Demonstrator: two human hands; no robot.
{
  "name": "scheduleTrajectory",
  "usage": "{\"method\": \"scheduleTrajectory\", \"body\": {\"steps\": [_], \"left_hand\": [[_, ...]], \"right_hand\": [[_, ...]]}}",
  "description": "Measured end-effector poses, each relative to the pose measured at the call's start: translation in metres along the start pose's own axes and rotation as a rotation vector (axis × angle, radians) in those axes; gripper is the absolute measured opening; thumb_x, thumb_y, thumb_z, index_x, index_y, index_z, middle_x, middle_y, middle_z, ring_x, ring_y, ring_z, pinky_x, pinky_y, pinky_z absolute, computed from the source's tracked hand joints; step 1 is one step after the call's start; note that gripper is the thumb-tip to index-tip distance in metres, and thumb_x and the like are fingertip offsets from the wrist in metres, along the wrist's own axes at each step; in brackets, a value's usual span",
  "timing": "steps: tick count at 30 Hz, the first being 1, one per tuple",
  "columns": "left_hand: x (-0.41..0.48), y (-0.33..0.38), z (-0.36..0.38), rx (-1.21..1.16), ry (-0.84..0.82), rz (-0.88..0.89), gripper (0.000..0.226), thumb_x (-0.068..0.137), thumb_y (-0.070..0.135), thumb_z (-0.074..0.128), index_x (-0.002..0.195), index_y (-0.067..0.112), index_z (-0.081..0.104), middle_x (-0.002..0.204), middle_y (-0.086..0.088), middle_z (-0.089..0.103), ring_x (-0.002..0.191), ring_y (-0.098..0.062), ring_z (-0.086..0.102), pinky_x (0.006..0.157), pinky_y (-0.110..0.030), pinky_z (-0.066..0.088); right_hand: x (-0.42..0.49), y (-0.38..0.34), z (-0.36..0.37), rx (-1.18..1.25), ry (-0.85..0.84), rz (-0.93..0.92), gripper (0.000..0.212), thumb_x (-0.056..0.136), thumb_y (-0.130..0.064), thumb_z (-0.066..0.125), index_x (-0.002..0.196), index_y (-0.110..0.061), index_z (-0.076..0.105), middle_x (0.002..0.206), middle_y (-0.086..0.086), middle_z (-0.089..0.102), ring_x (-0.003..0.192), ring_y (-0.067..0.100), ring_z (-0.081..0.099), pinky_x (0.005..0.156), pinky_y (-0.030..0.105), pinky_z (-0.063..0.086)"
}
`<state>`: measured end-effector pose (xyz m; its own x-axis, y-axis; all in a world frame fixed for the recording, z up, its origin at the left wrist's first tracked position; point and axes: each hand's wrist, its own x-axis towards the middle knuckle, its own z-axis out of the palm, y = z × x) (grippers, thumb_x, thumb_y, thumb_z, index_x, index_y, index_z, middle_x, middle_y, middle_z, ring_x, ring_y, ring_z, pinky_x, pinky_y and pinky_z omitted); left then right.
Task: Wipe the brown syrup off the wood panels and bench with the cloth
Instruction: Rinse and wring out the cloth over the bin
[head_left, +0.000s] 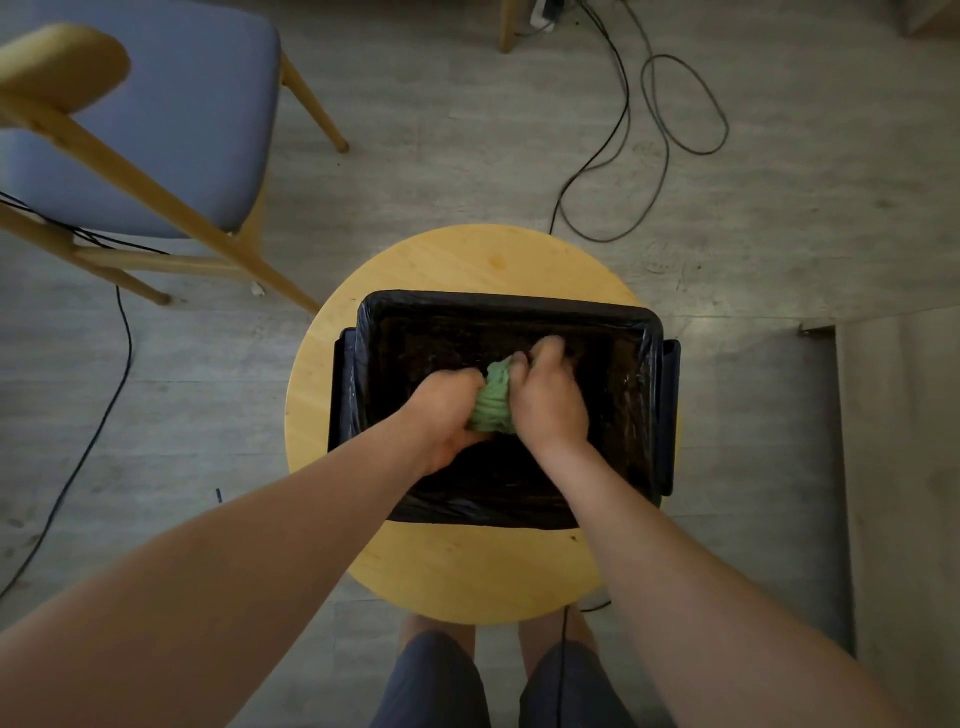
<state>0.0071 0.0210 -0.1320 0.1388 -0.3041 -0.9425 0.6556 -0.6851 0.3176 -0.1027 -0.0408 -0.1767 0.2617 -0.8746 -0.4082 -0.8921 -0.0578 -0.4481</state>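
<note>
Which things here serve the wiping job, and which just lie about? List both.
Job: crumpled green cloth, gripped by left hand and right hand; black plastic-lined rectangular tub beneath; round yellow wooden table.
Lying about: blue-cushioned wooden chair; black floor cables.

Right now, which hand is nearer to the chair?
Left. The left hand grips the cloth on the side toward the chair; the right hand grips it on the far side.
</note>
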Motion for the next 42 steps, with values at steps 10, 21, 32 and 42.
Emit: {"method": "scheduleTrajectory", "body": {"steps": [10,21,32,42], "left_hand": [[0.008,-0.003,-0.007,0.035,-0.073,-0.199,0.039,0.101,0.049,0.052,0.107,0.016,0.072,0.107,-0.014,0.071,0.101,-0.032,0.065,0.09,-0.045,0.052],[0.011,0.008,-0.015,-0.121,-0.122,-0.082,0.029,0.106,0.021,0.045,0.083,0.011,0.058,0.07,-0.006,0.058,0.063,-0.019,0.059,0.063,-0.031,0.051],[0.011,0.002,-0.01,0.141,0.076,0.084,0.017,0.106,0.031,0.045,0.114,0.035,0.06,0.11,0.001,0.065,0.1,-0.021,0.061,0.081,-0.04,0.059],[0.02,0.017,-0.019,-0.113,-0.112,-0.103,0.029,0.102,0.023,0.05,0.083,0.009,0.067,0.067,-0.007,0.062,0.058,-0.019,0.064,0.057,-0.026,0.052]], "right_hand": [[-0.032,-0.024,0.02,0.351,-0.395,0.371,0.051,0.11,-0.05,0.025,0.137,-0.016,0.053,0.125,0.013,0.065,0.111,0.031,0.063,0.098,0.043,0.051],[-0.053,-0.041,0.008,0.078,0.061,-0.276,0.052,0.101,-0.04,0.027,0.061,-0.019,0.053,0.054,-0.001,0.055,0.047,0.02,0.056,0.043,0.032,0.042],[0.005,-0.004,0.004,0.043,-0.026,0.325,0.048,0.109,-0.051,0.028,0.143,-0.018,0.035,0.138,0.019,0.044,0.116,0.043,0.055,0.081,0.043,0.045],[-0.062,-0.051,-0.004,0.524,-0.203,-0.024,0.038,0.107,-0.036,0.045,0.076,-0.021,0.06,0.069,-0.005,0.06,0.066,0.007,0.059,0.058,0.03,0.047]]}}
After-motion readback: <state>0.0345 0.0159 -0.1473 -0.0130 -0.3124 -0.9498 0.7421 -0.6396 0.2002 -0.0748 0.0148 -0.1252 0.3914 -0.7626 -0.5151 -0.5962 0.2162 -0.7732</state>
